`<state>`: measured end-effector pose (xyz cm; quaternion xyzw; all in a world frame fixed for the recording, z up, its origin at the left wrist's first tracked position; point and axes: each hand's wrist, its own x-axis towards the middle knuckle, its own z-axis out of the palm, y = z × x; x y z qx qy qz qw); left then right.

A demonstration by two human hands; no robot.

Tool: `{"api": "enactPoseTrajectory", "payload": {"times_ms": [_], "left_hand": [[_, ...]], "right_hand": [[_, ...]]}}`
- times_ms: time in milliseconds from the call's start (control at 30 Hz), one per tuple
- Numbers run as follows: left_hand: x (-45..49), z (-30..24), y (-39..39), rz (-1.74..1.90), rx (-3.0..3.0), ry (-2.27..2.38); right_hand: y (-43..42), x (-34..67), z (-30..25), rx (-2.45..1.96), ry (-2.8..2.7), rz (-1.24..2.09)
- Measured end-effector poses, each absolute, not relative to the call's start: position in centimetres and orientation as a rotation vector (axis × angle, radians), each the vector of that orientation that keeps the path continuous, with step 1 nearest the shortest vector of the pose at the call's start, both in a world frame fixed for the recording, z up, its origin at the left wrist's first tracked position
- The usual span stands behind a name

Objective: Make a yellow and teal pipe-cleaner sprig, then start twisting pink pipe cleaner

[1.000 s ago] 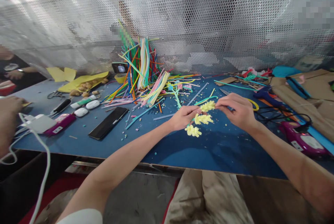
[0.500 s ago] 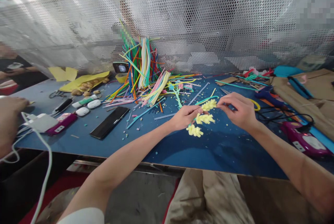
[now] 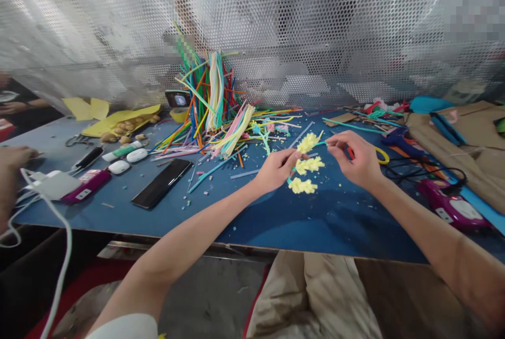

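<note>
Between the thumb and fingers of my left hand [image 3: 278, 168] is a pipe-cleaner sprig with fluffy yellow clusters [image 3: 309, 165]. Three clusters show, fanned one above another, on teal stems partly hidden by the hand. My right hand [image 3: 358, 159] is closed in a pinch on the end of a teal pipe cleaner [image 3: 322, 143], which leads from the top cluster. Something red [image 3: 350, 153] shows by the right fingers; I cannot tell whether it is held or lies behind.
A tall bunch of colourful pipe cleaners [image 3: 215, 91] stands at the back by the perforated metal screen [image 3: 315, 28]. A black phone [image 3: 162, 183] lies left. Purple power strips [image 3: 453, 205] with cables sit at both sides. Another person's hand [image 3: 16, 170] is at the far left.
My right fingers have drawn slightly away from the top yellow cluster, and a length of teal pipe cleaner now shows between them. The sprig has tilted and the view has shifted a little.
</note>
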<state>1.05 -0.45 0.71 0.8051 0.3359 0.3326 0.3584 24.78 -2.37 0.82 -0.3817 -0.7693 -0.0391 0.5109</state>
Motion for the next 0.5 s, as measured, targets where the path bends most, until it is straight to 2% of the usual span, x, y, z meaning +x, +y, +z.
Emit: {"api": "enactPoseTrajectory", "payload": {"times_ms": [100,267,500], "left_hand": [[1.0,0.6,-0.1,0.949,2.071,0.936],[0.9,-0.6,0.8,0.883,2.017,0.968],[1.0,-0.6,1.1,0.957,2.157,0.989]], "right_hand": [[-2.2,25.0,0.8,-0.938,-1.77,-0.035],[-1.7,26.1,0.5,-0.91,-1.868,0.058],[-0.9,26.2,-0.3,-0.903,-2.054,-0.025]]}}
